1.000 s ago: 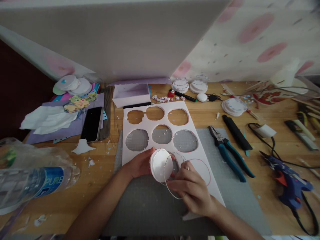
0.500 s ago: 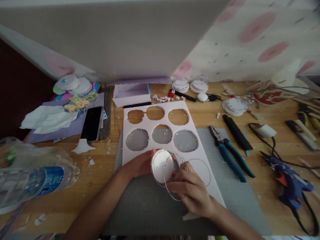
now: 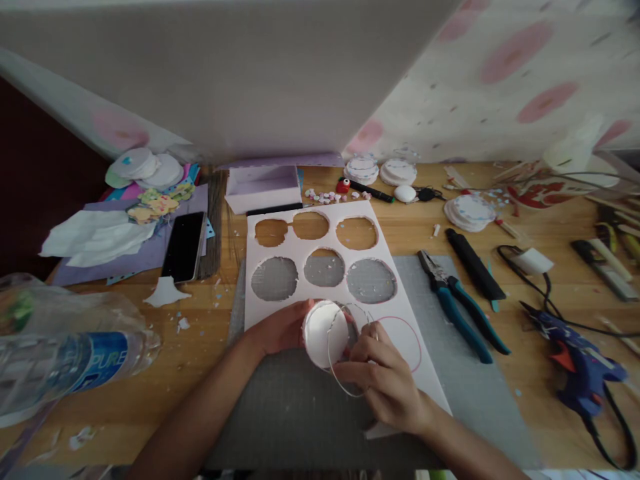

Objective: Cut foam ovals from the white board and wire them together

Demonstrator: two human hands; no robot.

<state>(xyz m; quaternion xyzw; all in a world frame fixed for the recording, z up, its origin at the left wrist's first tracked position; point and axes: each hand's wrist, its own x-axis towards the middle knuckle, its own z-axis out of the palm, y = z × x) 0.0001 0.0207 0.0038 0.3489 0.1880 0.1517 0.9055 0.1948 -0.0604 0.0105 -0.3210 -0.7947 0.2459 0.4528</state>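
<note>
A round white foam disc (image 3: 325, 333) is held up over the board by my left hand (image 3: 284, 327), whose fingers wrap its left side and underside. My right hand (image 3: 383, 377) is closed in a pinch on a thin ring of wire (image 3: 345, 390). The ring overlaps the disc's right edge; whether it touches the disc I cannot tell. Beneath both hands lies a white foam board (image 3: 350, 250) with several round holes cut through it and a pink circle (image 3: 419, 347) drawn on it.
A grey cutting mat (image 3: 465, 393) lies under the board. Teal-handled pliers (image 3: 463, 320), a black cutter (image 3: 475, 263) and a blue glue gun (image 3: 585, 373) are on the right. At left are a phone (image 3: 184, 248) and a water bottle (image 3: 80, 363). A pale box (image 3: 265, 190) stands behind.
Hardly anything differs. The wire ring and my right hand have shifted very slightly upward, and the disc has tilted a little.
</note>
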